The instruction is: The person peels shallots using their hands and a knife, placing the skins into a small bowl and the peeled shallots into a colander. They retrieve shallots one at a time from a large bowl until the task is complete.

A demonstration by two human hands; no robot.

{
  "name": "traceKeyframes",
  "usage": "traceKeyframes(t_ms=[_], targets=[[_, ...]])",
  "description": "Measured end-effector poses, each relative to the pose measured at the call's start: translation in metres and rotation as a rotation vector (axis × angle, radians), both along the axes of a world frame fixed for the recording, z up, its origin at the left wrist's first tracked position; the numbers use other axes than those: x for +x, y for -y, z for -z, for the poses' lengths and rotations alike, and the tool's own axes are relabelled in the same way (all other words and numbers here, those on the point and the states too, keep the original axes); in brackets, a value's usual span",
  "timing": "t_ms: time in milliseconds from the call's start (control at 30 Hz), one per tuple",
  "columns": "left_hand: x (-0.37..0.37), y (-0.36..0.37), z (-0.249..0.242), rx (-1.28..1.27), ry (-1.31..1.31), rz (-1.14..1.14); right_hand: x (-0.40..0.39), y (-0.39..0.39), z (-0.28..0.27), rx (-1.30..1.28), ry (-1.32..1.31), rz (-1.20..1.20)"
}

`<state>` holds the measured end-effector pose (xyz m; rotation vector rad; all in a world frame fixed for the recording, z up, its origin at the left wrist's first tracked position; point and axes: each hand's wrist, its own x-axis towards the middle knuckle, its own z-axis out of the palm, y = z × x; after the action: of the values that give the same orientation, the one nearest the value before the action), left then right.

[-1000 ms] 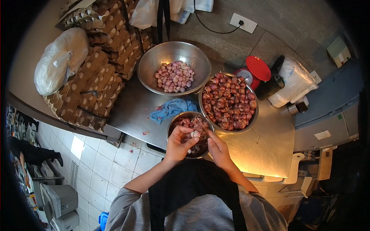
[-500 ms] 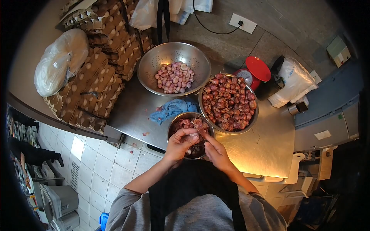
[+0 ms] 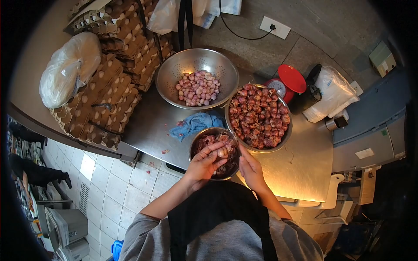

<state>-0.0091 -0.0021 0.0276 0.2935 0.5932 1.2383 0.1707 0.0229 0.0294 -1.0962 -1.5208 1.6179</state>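
Observation:
My left hand is closed around a partly peeled shallot, held over a small metal bowl with loose reddish skins inside. My right hand, beside the bowl's right rim, is closed on a small knife, whose thin blade points away from me and is hard to make out. Behind the small bowl, a larger bowl is heaped with unpeeled shallots. A metal colander farther back holds peeled shallots.
A blue cloth lies on the steel table left of the small bowl. Stacked egg trays and a plastic bag stand at left. A red scale and a white bag are at the back right.
The knife has moved away from the shallot, as my right hand shifted slightly right. My left hand has turned, leaving the shallot more exposed at the fingertips.

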Motion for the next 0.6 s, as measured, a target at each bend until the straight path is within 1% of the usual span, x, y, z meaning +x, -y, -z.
traceKeyframes(t_ms=[100, 200, 267, 333, 367, 400, 500, 600], targets=[[0.001, 0.0, 0.005, -0.023, -0.011, -0.019, -0.001, 0.006, 0.001, -0.019, -0.09, -0.072], [0.004, 0.001, 0.012, 0.001, -0.083, -0.044, -0.008, 0.014, -0.007, -0.011, -0.029, -0.042], [0.007, 0.001, 0.011, 0.042, -0.181, -0.068, -0.009, 0.013, 0.007, 0.105, 0.039, -0.044], [0.008, 0.001, 0.011, 0.065, -0.253, -0.101, -0.008, 0.012, 0.01, 0.098, 0.057, -0.039], [0.009, 0.001, 0.011, 0.076, -0.289, -0.117, -0.008, 0.012, 0.007, 0.032, 0.041, -0.032], [0.009, 0.001, 0.01, 0.079, -0.271, -0.122, -0.007, 0.012, 0.006, -0.035, 0.026, -0.025], [0.009, 0.001, 0.008, 0.082, -0.19, -0.113, -0.01, 0.009, 0.008, -0.048, -0.06, -0.002], [0.005, 0.001, 0.007, 0.063, -0.081, -0.066, -0.005, 0.003, 0.008, -0.143, -0.102, 0.01]])
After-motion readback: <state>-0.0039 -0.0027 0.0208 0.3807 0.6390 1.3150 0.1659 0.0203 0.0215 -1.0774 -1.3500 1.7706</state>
